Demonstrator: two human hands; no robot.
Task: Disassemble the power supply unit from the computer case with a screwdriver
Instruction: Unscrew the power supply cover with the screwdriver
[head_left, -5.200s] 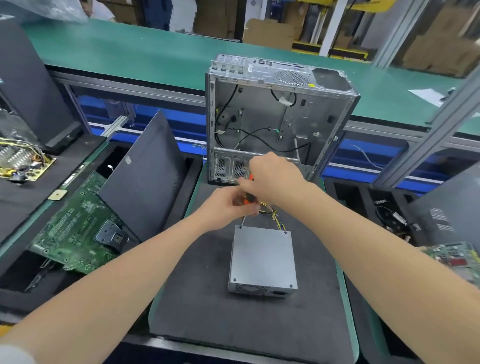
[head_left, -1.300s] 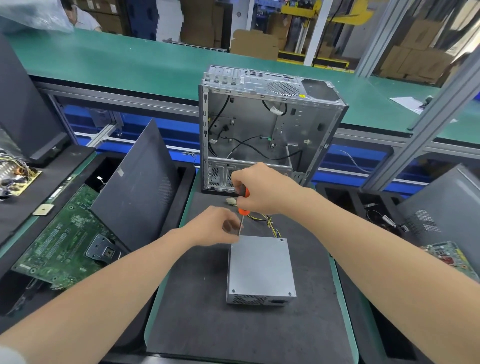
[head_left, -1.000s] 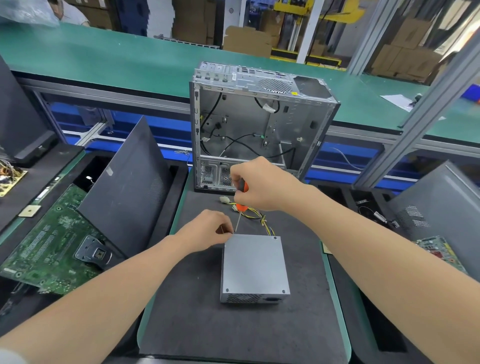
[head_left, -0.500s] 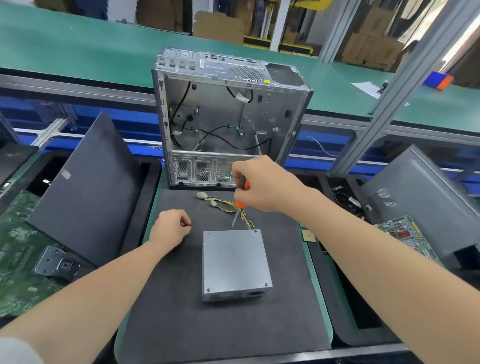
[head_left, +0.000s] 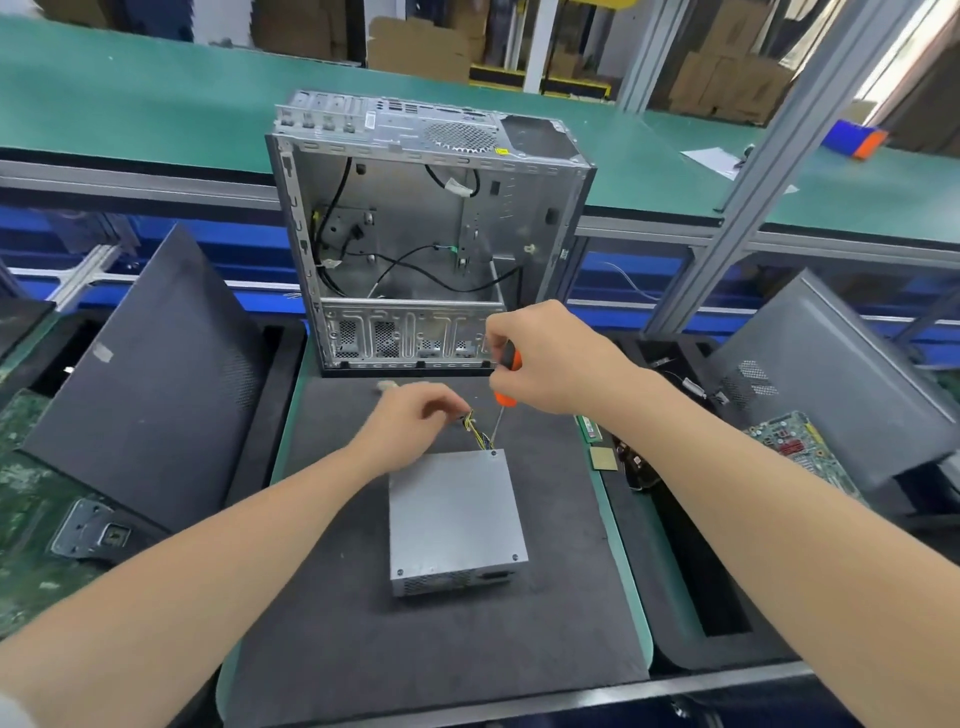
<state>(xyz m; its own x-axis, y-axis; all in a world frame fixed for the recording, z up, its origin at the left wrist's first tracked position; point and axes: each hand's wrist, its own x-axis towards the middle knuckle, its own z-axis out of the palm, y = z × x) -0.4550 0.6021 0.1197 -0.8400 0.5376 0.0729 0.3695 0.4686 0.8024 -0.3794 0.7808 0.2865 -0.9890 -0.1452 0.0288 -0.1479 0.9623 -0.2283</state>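
Head view: right hand (head_left: 561, 358) grips orange-handled screwdriver (head_left: 503, 399) over grey metal power supply box (head_left: 454, 514); left hand (head_left: 410, 426) pinches its yellow wires (head_left: 477, 432).

A single head-worn wide-angle view looks forward and down from the near edge of the dark mat (head_left: 363, 649), close over both forearms (head_left: 234, 571), facing the open computer case (head_left: 415, 234) at the mat's far edge and the green tabletop (head_left: 130, 104) beyond.

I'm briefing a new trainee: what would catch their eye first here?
The open silver metal computer case stands at the back of the dark foam mat. Before it lies the grey boxy power supply unit, the right hand holding an orange-handled screwdriver at its far corner, the left hand at its yellow wires.
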